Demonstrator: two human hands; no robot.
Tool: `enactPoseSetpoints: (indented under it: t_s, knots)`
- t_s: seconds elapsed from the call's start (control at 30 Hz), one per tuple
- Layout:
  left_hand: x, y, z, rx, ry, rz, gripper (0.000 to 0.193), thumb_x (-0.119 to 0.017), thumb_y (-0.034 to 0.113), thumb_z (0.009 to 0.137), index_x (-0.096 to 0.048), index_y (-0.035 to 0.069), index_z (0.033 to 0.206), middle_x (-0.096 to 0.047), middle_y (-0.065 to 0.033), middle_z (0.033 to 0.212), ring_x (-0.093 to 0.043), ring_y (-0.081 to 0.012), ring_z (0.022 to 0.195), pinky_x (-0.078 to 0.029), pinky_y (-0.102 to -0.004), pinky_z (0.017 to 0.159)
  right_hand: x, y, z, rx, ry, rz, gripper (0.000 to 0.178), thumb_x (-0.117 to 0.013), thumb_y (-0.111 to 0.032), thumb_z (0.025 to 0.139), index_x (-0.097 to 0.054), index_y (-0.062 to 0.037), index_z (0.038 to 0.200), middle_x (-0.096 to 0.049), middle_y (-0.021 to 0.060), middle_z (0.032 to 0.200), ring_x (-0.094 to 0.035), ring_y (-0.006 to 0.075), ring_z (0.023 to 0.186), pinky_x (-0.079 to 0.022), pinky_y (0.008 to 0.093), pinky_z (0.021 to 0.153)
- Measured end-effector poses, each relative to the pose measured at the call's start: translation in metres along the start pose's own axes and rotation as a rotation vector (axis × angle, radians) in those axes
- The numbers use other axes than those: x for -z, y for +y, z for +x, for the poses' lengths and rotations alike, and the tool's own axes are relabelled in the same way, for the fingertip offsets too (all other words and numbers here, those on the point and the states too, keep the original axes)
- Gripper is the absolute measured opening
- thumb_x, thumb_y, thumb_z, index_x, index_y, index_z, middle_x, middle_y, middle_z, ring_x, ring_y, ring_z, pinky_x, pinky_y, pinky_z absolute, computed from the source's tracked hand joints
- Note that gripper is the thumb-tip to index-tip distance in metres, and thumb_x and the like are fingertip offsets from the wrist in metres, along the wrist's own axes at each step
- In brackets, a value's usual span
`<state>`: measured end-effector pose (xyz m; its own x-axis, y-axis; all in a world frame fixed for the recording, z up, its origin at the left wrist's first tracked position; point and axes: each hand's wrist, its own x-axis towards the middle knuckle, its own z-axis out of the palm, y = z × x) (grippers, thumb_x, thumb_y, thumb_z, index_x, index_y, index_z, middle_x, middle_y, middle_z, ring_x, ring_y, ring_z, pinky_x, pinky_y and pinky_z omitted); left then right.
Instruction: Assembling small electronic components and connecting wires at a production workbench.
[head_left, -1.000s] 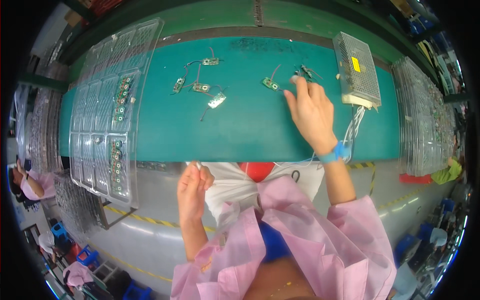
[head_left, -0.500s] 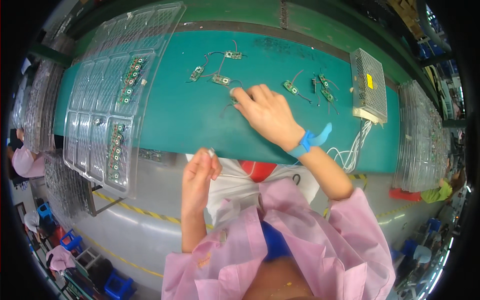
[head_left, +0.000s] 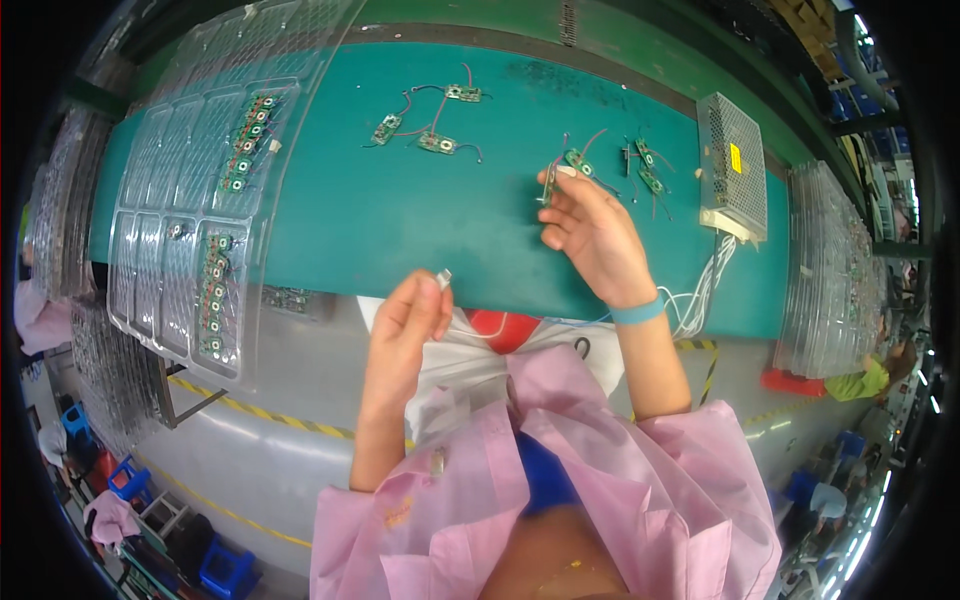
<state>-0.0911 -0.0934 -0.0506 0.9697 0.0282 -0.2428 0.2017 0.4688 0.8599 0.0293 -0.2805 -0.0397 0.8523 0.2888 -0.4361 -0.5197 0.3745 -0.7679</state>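
Observation:
Raised over the green tabletop (head_left: 480, 215), my right hand (head_left: 605, 240) pinches a small green circuit board (head_left: 548, 186) on edge between thumb and fingers. It wears a blue wrist strap (head_left: 638, 311). My left hand (head_left: 405, 325), near the table's front edge, grips a small metal-tipped cable plug (head_left: 444, 278); its white cable (head_left: 478, 331) runs across my lap. Plug and held board are apart. Left of centre on the table lie three wired circuit boards (head_left: 437, 143). Several more, among them one nearby board (head_left: 577, 160), lie beyond my right hand.
At the left, a clear plastic compartment tray (head_left: 150, 345) holds rows of boards. A perforated metal power supply box (head_left: 735, 150) with white cables (head_left: 708, 285) stands at the right. Stacked clear trays (head_left: 830, 270) rise beyond the right edge; more stacks stand at far left.
My right hand has lifted a circuit board off the table and moved right with it, turning palm inward. My left hand has risen slightly, bringing the plug up and to the right.

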Motion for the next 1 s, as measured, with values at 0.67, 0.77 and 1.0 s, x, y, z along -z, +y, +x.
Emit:
enactPoseSetpoints:
  t_s: [0.67,0.77,1.0]
  knots:
    - [-0.036,-0.008,0.005,-0.117,0.019,0.327,0.020,-0.046,0.021,0.096,-0.055,0.004,0.088,-0.052,0.0005,0.072,-0.040,-0.0088,0.064,-0.034,-0.0206,0.061,-0.017,0.024,-0.048,-0.248,-0.340,0.399,0.013,-0.053,-0.013,0.093,-0.057,-0.0032,0.101,-0.061,0.0049,0.080,-0.056,0.0099,0.063,-0.040,0.0201,0.050]
    - [-0.039,-0.007,0.003,-0.167,0.032,0.381,0.019,-0.047,0.019,0.095,-0.056,0.004,0.091,-0.054,-0.0004,0.074,-0.042,-0.0107,0.065,-0.035,-0.0221,0.061,-0.019,0.026,-0.052,-0.253,-0.365,0.445,0.013,-0.052,-0.012,0.093,-0.057,-0.0029,0.101,-0.061,0.0045,0.080,-0.054,0.0090,0.063,-0.040,0.0199,0.050]
    - [-0.044,-0.005,-0.006,-0.312,0.110,0.700,0.016,-0.048,0.015,0.094,-0.057,0.002,0.095,-0.055,-0.0021,0.077,-0.044,-0.0110,0.066,-0.036,-0.0221,0.060,-0.020,0.027,-0.059,-0.259,-0.345,0.428,0.019,-0.050,-0.015,0.094,-0.054,-0.0027,0.108,-0.057,0.0035,0.079,-0.048,0.0084,0.061,-0.037,0.0207,0.050]
